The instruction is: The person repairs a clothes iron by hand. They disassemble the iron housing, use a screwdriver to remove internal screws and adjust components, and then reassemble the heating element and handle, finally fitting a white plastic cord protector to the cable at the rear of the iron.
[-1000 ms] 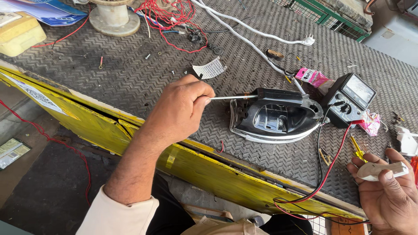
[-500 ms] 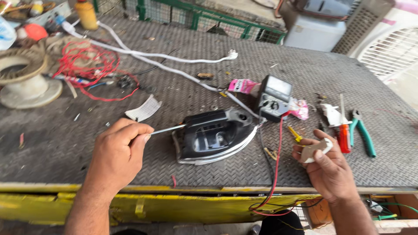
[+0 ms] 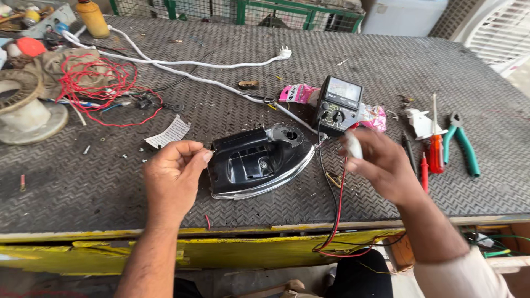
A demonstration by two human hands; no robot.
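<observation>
While the left hand (image 3: pixel 175 171) pinches a thin tool whose tip meets the rear edge of the black iron body (image 3: pixel 259 161), the right hand (image 3: pixel 381 163) grasps a small white part (image 3: pixel 354 145). The iron lies on the table (image 3: pixel 99 187) between both hands. A multimeter (image 3: pixel 338 103) sits just beyond the right hand; screwdrivers (image 3: pixel 435 149) and pliers (image 3: pixel 464 144) lie to its right.

A dark metal tread-plate bench (image 3: pixel 386 72) with a chipped yellow front edge carries a black clothes iron body (image 3: pixel 256 163), a black analogue meter (image 3: pixel 338 104), a white plug cord (image 3: pixel 199 65), tangled red wire (image 3: pixel 94 83), a red-handled screwdriver (image 3: pixel 436 149) and green-handled pliers (image 3: pixel 464 146).
</observation>
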